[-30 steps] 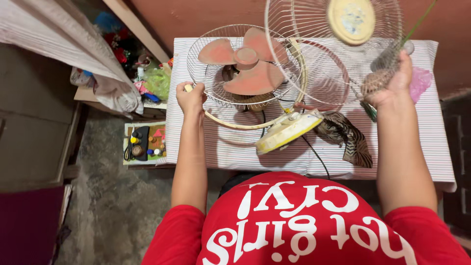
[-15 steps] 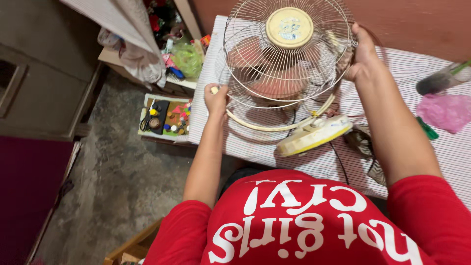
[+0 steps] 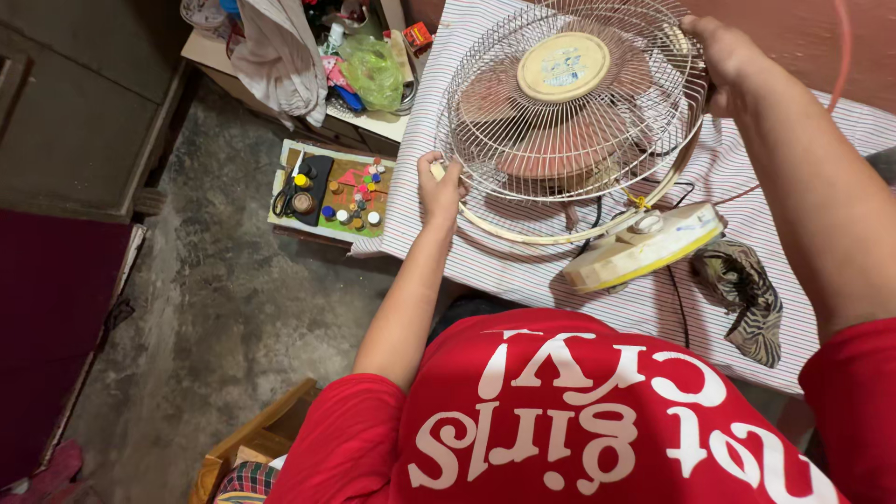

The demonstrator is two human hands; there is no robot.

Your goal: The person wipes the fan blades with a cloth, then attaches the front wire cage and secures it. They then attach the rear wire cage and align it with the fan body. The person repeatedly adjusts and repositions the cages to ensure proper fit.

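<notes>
On striped table, hands (outstretched) grip fan guard.

In the left half of the frame I see a rough grey concrete floor. A reddish-brown wall fills the upper right. A table with striped cloth stands in the middle, and a low cluttered shelf is beside it at the top.

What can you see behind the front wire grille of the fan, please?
Behind the front wire grille, the pink fan blades show through the wires. The cream centre disc covers the hub, and the motor is hidden.
</notes>
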